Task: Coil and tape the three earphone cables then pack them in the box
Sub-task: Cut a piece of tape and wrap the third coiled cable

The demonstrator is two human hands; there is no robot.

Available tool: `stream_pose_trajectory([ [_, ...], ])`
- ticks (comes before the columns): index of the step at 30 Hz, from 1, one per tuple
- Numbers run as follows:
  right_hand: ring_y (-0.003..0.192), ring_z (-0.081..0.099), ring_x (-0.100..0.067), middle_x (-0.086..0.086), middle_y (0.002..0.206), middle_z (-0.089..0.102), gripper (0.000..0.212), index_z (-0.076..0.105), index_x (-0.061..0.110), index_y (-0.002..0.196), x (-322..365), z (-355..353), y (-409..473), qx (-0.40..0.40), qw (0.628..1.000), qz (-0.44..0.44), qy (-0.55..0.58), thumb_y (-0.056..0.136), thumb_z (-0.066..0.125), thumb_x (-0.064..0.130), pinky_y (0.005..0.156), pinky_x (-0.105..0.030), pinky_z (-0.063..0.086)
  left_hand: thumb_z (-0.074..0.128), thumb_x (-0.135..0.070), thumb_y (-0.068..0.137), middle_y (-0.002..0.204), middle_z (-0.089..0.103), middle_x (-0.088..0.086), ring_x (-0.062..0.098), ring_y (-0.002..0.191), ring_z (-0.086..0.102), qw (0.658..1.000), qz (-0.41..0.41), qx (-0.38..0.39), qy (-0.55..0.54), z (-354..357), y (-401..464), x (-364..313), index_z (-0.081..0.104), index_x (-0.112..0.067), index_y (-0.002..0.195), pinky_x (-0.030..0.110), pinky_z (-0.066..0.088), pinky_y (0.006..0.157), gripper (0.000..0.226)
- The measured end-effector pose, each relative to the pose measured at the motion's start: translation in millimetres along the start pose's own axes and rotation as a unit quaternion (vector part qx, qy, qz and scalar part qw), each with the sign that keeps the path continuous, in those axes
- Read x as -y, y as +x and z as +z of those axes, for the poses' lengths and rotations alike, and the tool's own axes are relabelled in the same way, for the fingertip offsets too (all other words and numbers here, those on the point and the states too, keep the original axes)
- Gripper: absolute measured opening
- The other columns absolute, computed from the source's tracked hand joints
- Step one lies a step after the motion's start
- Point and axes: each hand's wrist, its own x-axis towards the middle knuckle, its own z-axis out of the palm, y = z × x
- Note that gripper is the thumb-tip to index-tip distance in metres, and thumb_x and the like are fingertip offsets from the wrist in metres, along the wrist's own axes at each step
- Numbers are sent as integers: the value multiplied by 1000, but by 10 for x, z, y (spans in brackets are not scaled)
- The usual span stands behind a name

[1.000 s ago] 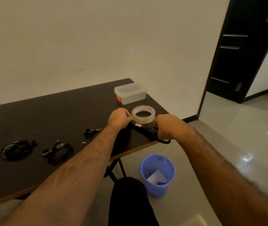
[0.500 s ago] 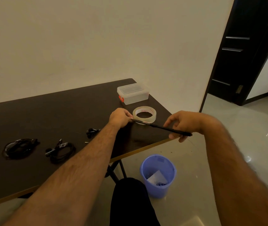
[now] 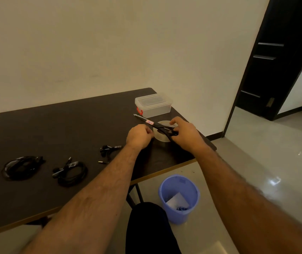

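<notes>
On the dark table [image 3: 58, 129], my right hand [image 3: 186, 133] grips the scissors [image 3: 157, 125] by their handles over the tape roll [image 3: 162, 138]; my left hand [image 3: 139, 135] is curled beside it, its hold hidden. Three earphone cables [image 3: 70, 172] lie left, the lidded box [image 3: 154, 105] behind.

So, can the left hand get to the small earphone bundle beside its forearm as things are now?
Probably yes. The left hand is curled by the tape roll, apparently pinching tape, and the small earphone bundle lies uncovered on the table with nothing between. The hand would need to let go first.
</notes>
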Motion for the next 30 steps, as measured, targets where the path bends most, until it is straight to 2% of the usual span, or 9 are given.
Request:
stream_pose_trajectory([
  [2,111,64,-24,-10,124,66,55,46,23,134,-8,19,40,-2,1000,7,-17,87,72,10,97,-38,51,62,-27,95,109,68,1,18,103,61,1000,2,-7,11,-7,-22,3,69,-20,104,35,49,89,13],
  [6,112,64,-26,-11,125,65,52,48,22,131,-8,51,93,-29,999,27,-25,86,73,12,97,-41,51,59,-19,96,106,68,1,19,102,61,1000,3,-4,30,-43,-55,-12,68,-22,92,31,45,83,10],
  [11,107,63,-26,-11,120,66,46,52,20,120,68,62,129,-45,997,43,-53,82,78,18,93,-41,54,57,-21,94,109,70,7,26,104,63,997,-14,-20,70,-116,-117,-26,73,-15,104,39,53,91,19],
  [14,103,62,-24,-10,115,65,40,55,19,112,124,78,122,-53,995,51,-73,81,79,21,90,-38,53,58,-23,95,108,70,6,25,105,63,997,-13,-14,79,-163,-165,28,73,-15,105,41,52,93,19],
  [18,99,61,-24,-7,108,65,38,57,18,110,237,111,106,-57,992,61,-97,80,79,25,87,-41,55,56,-21,95,109,69,5,23,104,62,996,-17,-19,80,-226,-268,97,72,-15,105,37,51,88,19],
  [22,91,60,-20,-5,99,63,35,61,16,109,300,140,100,-48,993,67,-89,81,79,29,80,-36,53,58,-19,94,108,67,5,22,102,61,997,-38,-7,71,-248,-354,178,71,-15,106,36,51,87,18],
  [24,87,60,-18,-5,97,64,34,65,15,107,303,107,92,-25,995,66,-77,80,80,28,83,-36,56,59,-20,94,107,68,5,21,100,62,997,-50,-13,62,-255,-369,187,71,-16,106,36,52,84,17],
  [26,85,63,-20,-7,97,65,29,67,13,106,295,36,86,3,996,69,-49,81,79,24,83,-38,59,60,-21,93,104,69,4,20,96,63,996,-54,-32,61,-270,-402,152,72,-16,104,34,51,76,17],
  [30,95,63,-24,-10,106,67,27,68,13,112,221,-47,63,12,996,56,-62,86,73,13,89,-42,57,61,-21,92,104,70,4,21,97,64,995,-54,-46,71,-273,-443,80,72,-17,105,32,48,71,17],
])
